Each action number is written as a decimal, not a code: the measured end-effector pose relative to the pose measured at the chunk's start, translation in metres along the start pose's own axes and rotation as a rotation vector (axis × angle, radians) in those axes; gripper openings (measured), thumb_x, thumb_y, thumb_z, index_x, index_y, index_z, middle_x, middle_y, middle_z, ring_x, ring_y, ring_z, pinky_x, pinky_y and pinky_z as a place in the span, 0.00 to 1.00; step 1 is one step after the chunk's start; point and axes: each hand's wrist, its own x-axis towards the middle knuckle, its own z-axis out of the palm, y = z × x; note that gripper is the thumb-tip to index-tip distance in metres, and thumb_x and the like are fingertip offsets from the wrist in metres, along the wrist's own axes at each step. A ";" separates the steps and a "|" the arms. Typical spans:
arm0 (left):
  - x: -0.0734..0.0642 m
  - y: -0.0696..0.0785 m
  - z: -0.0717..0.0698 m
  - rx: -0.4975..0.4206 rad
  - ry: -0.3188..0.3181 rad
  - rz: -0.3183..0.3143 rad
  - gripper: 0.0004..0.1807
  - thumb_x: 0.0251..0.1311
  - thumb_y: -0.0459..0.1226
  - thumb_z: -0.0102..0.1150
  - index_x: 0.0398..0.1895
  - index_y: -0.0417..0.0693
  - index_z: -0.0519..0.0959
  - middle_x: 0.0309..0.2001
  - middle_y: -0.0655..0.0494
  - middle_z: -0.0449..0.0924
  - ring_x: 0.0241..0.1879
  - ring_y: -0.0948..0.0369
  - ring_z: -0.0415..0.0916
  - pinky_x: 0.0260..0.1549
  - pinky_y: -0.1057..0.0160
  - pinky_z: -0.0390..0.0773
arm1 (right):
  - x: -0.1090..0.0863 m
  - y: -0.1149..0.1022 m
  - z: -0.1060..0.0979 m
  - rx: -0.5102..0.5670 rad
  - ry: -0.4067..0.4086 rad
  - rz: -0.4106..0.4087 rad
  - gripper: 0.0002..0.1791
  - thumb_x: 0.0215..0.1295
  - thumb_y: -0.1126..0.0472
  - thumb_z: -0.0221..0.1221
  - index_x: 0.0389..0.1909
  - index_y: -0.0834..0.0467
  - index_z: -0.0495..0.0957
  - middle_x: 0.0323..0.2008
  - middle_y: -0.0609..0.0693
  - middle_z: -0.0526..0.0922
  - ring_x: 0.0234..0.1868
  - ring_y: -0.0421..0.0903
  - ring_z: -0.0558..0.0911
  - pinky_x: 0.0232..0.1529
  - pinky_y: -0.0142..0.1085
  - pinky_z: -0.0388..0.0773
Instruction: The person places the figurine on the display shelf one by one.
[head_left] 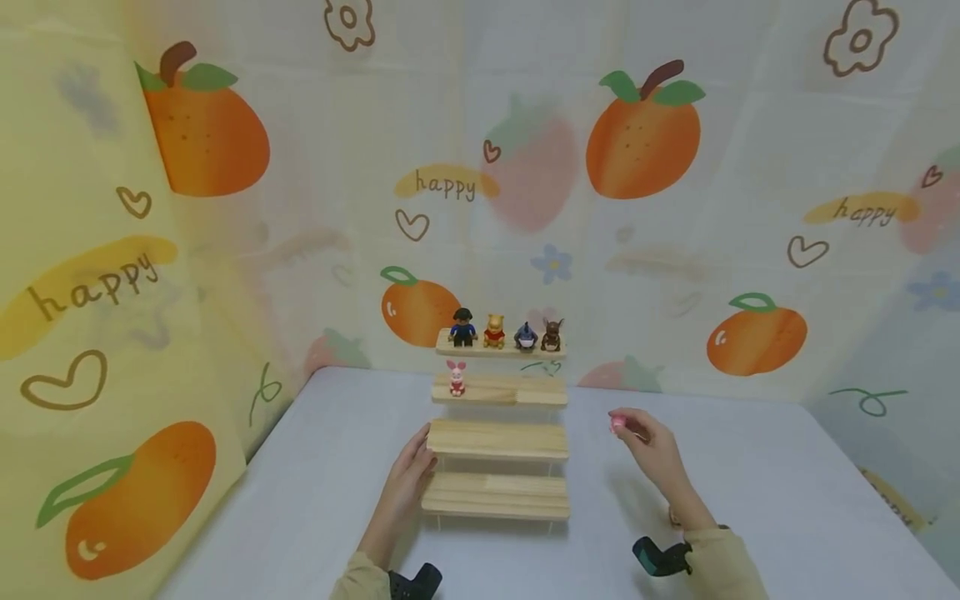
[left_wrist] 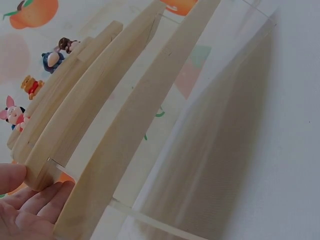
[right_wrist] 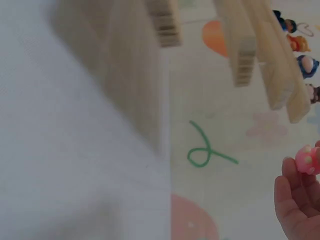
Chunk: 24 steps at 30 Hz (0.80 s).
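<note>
A wooden stepped display rack (head_left: 498, 439) with several narrow boards stands on the white table. My left hand (head_left: 409, 472) grips the left end of its second-lowest board; in the left wrist view, the thumb (left_wrist: 11, 178) is at the board's edge and the fingers curl beneath. Right of the rack, my right hand (head_left: 651, 448) pinches a small pink thing (head_left: 617, 423) above the table. Pale spots show on this pink thing (right_wrist: 306, 160) in the right wrist view, but its kind is unclear. A piglet figure (head_left: 457, 379) stands at the left of the second-highest board.
Along the top board stand a dark-haired figure in blue (head_left: 462, 328), a yellow bear in red (head_left: 494, 332), a blue donkey (head_left: 526, 337) and a brown figure (head_left: 552, 335). A small brownish thing (head_left: 674, 517) is partly hidden by my right wrist. A fruit-printed cloth (head_left: 480, 100) hangs behind.
</note>
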 end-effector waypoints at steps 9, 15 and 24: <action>0.003 0.000 0.000 -0.004 -0.011 0.000 0.27 0.68 0.33 0.38 0.66 0.33 0.47 0.65 0.36 0.49 0.62 0.47 0.51 0.60 0.55 0.53 | 0.023 0.001 0.012 0.141 -0.020 0.003 0.10 0.56 0.76 0.56 0.40 0.75 0.75 0.33 0.65 0.77 0.32 0.36 0.76 0.34 0.23 0.75; 0.002 -0.002 -0.001 0.006 -0.008 -0.007 0.27 0.68 0.34 0.38 0.66 0.33 0.48 0.65 0.35 0.49 0.62 0.46 0.52 0.59 0.54 0.54 | 0.034 -0.027 0.027 0.141 -0.032 -0.053 0.10 0.55 0.78 0.55 0.39 0.77 0.74 0.33 0.67 0.76 0.34 0.43 0.77 0.35 0.22 0.74; 0.001 -0.002 -0.001 0.010 -0.009 0.016 0.27 0.68 0.33 0.38 0.66 0.32 0.48 0.64 0.36 0.50 0.61 0.49 0.53 0.59 0.56 0.55 | 0.046 -0.053 0.049 0.114 -0.096 -0.047 0.11 0.52 0.78 0.57 0.38 0.77 0.74 0.32 0.67 0.78 0.34 0.61 0.78 0.36 0.28 0.76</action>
